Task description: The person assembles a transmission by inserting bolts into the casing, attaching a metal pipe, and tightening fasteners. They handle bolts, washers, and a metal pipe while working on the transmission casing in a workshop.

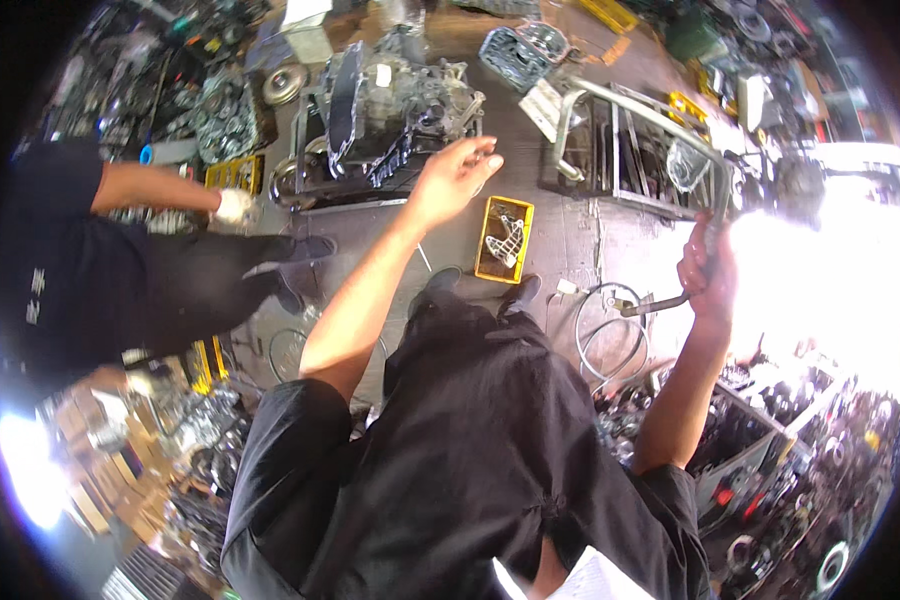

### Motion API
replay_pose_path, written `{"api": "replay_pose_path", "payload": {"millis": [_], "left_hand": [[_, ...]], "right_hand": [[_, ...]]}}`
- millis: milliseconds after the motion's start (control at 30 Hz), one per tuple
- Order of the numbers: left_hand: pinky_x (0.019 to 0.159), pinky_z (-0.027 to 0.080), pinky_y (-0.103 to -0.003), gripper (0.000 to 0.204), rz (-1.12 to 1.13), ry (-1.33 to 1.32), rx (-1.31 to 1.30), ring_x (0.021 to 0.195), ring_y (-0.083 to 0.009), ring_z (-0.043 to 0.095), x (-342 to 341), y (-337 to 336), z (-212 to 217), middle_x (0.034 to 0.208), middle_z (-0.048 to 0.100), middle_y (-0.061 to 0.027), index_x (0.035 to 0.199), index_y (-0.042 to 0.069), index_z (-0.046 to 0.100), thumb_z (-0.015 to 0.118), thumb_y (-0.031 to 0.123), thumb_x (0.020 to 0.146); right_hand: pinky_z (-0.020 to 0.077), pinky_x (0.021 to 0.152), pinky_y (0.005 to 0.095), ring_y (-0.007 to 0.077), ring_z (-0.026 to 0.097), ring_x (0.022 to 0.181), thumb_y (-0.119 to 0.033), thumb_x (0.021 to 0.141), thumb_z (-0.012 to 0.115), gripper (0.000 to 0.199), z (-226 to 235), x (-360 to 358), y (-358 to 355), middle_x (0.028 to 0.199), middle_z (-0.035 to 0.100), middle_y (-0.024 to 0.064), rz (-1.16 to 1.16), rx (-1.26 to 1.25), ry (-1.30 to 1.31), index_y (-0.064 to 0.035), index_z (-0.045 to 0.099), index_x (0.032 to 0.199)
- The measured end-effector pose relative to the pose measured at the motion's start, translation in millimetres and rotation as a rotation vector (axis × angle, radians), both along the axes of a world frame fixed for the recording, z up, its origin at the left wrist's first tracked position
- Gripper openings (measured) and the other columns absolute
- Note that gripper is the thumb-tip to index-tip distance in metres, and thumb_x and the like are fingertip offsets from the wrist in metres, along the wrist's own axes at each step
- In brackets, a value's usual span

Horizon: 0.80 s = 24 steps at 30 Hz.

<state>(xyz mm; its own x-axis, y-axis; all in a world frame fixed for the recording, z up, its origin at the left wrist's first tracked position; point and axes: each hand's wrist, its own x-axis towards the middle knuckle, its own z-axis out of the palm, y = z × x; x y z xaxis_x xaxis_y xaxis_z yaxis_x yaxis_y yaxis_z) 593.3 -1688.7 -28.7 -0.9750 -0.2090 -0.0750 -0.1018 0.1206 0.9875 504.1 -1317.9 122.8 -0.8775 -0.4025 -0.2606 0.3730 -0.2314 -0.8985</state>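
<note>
My left hand [458,182] is raised in front of a metal gearbox-like assembly [395,110], fingers stretched out and nothing visible in them. Whether it touches the assembly, I cannot tell. On the right, my right hand [708,268] is wrapped round a long bent metal bar [660,118]. One end of the bar turns down over a metal frame [630,150]; its other, darker end points inward below my hand. A small yellow crate [479,262] holding a pale metal bracket [506,240] stands on the floor between my hands, just beyond my feet.
A co-worker's gloved hand [236,206] is close by on the left, blurred. Looped cable or hose [610,370] lies right of my feet. Piled metal parts [820,480] fill the lower right; cardboard boxes [100,450] stand at lower left. Strong light washes out the right side.
</note>
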Motion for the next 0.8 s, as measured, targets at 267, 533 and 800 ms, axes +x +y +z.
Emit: {"api": "replay_pose_path", "payload": {"millis": [267, 533, 800], "left_hand": [[0.098, 0.052, -0.033, 0.037, 0.128, 0.233, 0.458, 0.115, -0.0185, 0.065, 9, 33, 55, 0.125, 0.07, -0.0111, 0.137, -0.002, 0.06, 0.054, 0.021, 0.109], [0.092, 0.054, -0.033, 0.03, 0.334, 0.209, 0.309, 0.102, -0.0209, 0.07, 13, -8, 59, 0.11, 0.073, -0.0121, 0.13, -0.006, 0.064, 0.059, 0.009, 0.104], [0.088, 0.056, -0.029, 0.025, 0.334, 0.188, 0.356, 0.096, -0.0162, 0.07, -35, -74, 52, 0.105, 0.073, -0.0102, 0.123, -0.009, 0.066, 0.061, 0.004, 0.102]], "right_hand": [[0.0276, 0.036, 0.0235, 0.0067, 0.037, 0.043, -0.026, 0.11, 0.044, 0.04, -11, -82, -33, 0.071, 0.05, 0.0047, 0.598, -0.349, 0.078, 0.0111, 0.054, 0.123], [0.0306, 0.041, 0.0207, 0.0045, 0.04, 0.048, -0.023, 0.108, 0.053, 0.035, -15, -133, -113, 0.078, 0.054, 0.0034, 0.666, -0.131, 0.108, 0.0062, 0.059, 0.126], [0.0399, 0.047, 0.0215, 0.0076, 0.053, 0.056, -0.011, 0.1, 0.066, 0.03, -24, -203, -203, 0.081, 0.065, 0.0067, 0.494, 0.133, 0.355, 0.0048, 0.064, 0.125]]}}
